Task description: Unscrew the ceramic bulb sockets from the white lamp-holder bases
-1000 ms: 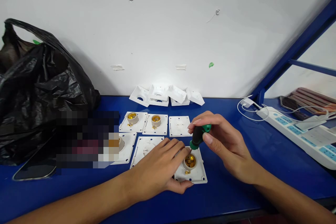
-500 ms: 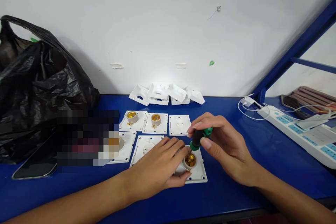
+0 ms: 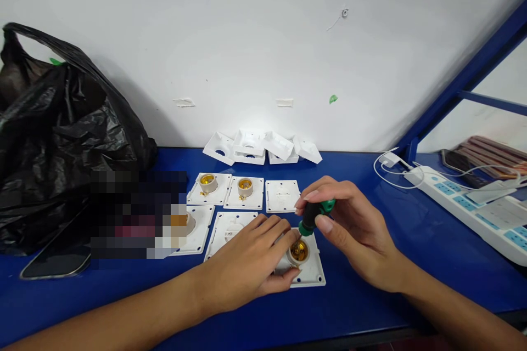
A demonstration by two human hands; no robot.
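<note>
My right hand (image 3: 354, 230) grips a green and black screwdriver (image 3: 313, 218), tilted with its tip down inside a brass-lined lamp socket (image 3: 298, 251). That socket stands on a white square plate (image 3: 316, 271) lying on the blue table. Thumb and fingers of my left hand (image 3: 255, 255) close round the socket's left side and steady it. Behind are two plates with sockets (image 3: 208, 182) (image 3: 245, 186) and a bare white plate (image 3: 282, 196). Another plate (image 3: 218, 227) lies partly under my left hand, and one more with a socket (image 3: 200, 230) is at its left.
White box covers (image 3: 249, 148) lie in a row by the wall. A black plastic bag (image 3: 74, 120) and a phone (image 3: 57, 258) are at the left. A power strip (image 3: 465, 203) with white cables lies at the right, beside a blue frame (image 3: 465, 77).
</note>
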